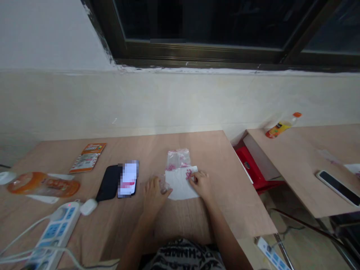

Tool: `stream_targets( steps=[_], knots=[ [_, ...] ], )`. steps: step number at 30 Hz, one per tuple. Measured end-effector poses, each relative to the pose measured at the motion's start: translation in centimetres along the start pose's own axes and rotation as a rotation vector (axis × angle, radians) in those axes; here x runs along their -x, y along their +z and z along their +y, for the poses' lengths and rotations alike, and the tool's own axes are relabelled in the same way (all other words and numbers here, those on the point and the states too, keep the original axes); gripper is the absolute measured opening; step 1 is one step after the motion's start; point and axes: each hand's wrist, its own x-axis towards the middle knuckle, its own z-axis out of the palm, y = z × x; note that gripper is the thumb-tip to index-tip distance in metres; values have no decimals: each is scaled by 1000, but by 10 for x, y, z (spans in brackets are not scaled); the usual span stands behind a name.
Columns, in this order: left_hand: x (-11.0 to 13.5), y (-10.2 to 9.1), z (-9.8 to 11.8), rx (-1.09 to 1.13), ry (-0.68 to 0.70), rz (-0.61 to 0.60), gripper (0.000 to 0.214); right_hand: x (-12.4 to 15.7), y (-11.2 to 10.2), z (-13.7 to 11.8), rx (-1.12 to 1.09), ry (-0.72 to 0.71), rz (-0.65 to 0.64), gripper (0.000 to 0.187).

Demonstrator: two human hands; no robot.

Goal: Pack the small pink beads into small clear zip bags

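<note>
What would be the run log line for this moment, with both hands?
left hand: touching clear plastic | right hand: on pink bits, white sheet | rest: clear plastic bag, black phone, power strip

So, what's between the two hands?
In the head view, between the left hand and right hand: a white paper sheet overlapping a clear plastic bag with pink bits.

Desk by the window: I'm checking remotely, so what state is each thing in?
Power strip, indicator lit
Orange bottle, on its side
Smaller bottle, on its side
Side-desk phone, screen dark
Plastic bag, flat, pink contents
White sheet, under right hand
</note>
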Motion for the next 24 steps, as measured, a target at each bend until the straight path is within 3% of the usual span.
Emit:
stream_targets(
  steps=[5, 10, 14, 20, 24],
  knots=[
    [2, 18, -3, -12, -31, 22, 47, 0, 0, 0, -22, 10, 19, 16],
    [-3, 6, -3, 54, -28, 49, 49, 1, 1, 2, -34, 17, 23, 15],
    [-11, 2, 8, 208, 49, 107, 50, 1, 4, 5, -43, 24, 30, 14],
    [-15, 40, 34, 503, 129, 121, 59, -2, 4, 10, -123, 42, 25, 17],
    [-10, 66, 39, 578, 152, 152, 61, -5, 2, 12, -230, 54, 16, 19]
  ],
)
